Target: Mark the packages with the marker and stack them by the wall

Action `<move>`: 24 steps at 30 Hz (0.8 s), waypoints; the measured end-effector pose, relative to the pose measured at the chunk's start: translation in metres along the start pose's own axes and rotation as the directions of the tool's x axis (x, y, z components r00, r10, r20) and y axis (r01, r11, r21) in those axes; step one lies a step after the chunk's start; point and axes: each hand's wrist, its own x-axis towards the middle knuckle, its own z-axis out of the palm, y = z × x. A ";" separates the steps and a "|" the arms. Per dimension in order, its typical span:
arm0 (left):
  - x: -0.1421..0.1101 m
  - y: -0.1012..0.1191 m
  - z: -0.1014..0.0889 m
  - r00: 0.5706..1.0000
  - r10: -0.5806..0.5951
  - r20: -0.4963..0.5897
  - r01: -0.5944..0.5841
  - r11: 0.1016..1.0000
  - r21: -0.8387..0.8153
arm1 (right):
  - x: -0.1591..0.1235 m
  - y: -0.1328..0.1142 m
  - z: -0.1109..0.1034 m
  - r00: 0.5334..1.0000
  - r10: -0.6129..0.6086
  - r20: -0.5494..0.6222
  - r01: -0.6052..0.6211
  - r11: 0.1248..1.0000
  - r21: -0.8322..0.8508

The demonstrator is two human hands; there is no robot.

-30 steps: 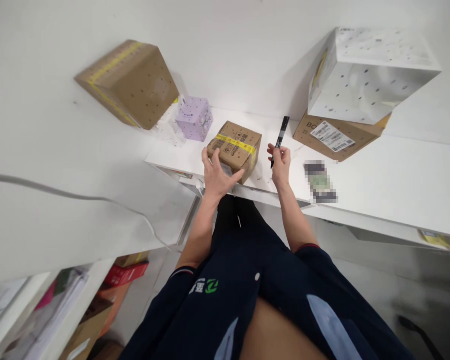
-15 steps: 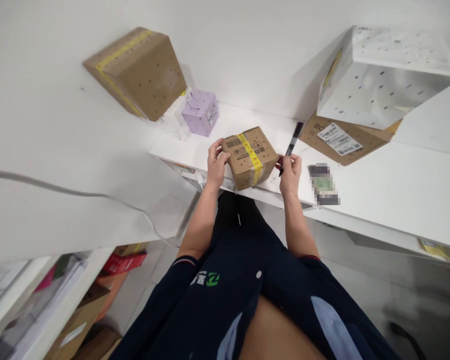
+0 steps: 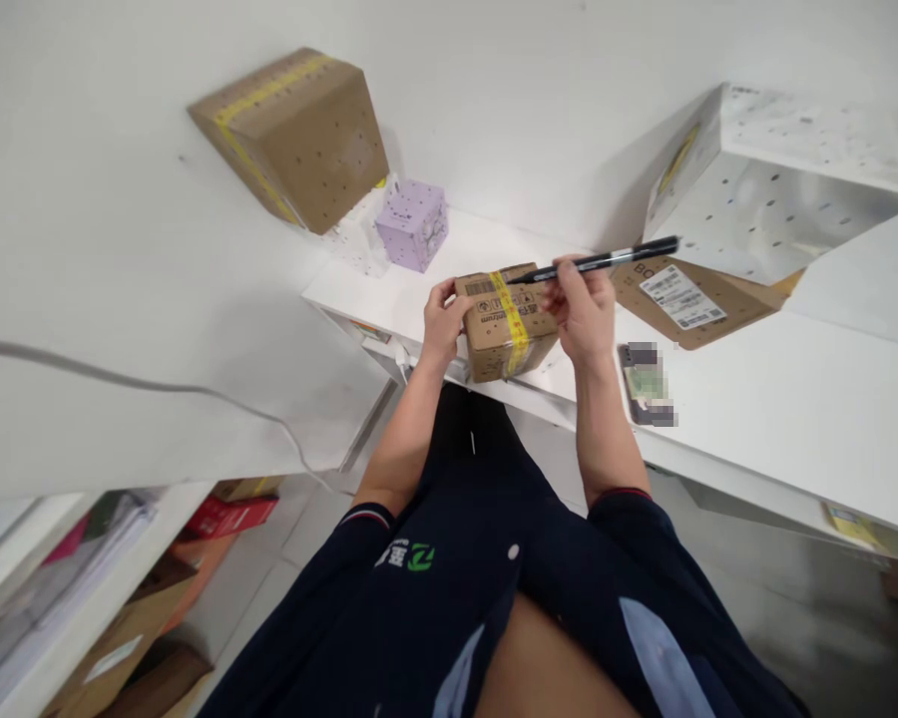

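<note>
A small cardboard box point(image 3: 486, 344) with yellow tape across it rests near the front edge of the white desk point(image 3: 808, 389). My left hand point(image 3: 446, 317) grips its left side, thumb on top and fingers around the far corner. My right hand point(image 3: 582, 307) is closed around a black marker point(image 3: 629, 257), held over the right part of the box. The marker's tip points left, at the tape on the box's top; whether it touches is hard to tell. Some of the box's right side is hidden behind my right hand.
A lilac box point(image 3: 413, 224) and a large taped carton point(image 3: 306, 140) stand at the back left. On the right, a white box point(image 3: 778, 189) sits on a labelled brown carton point(image 3: 718, 317). A pixelated phone-like object point(image 3: 648, 384) lies nearby. A cable point(image 3: 157, 381) hangs at left.
My right hand has moved up and left over the box, and the marker has swung from steep to nearly level, tip leftward. My left hand keeps its hold on the box.
</note>
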 end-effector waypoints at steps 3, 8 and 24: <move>0.004 -0.001 -0.002 1.000 -0.002 0.008 0.002 1.000 0.014 | 0.008 0.008 0.021 0.990 0.073 0.120 -0.069 0.997 -0.037; 0.010 -0.001 -0.003 1.000 0.001 0.017 -0.001 1.000 0.028 | 0.005 0.017 0.032 0.986 0.113 0.122 -0.093 0.983 -0.158; 0.013 -0.009 -0.005 0.997 0.072 0.037 -0.073 0.997 0.039 | -0.007 0.015 0.035 0.992 0.029 0.121 0.024 0.911 -0.412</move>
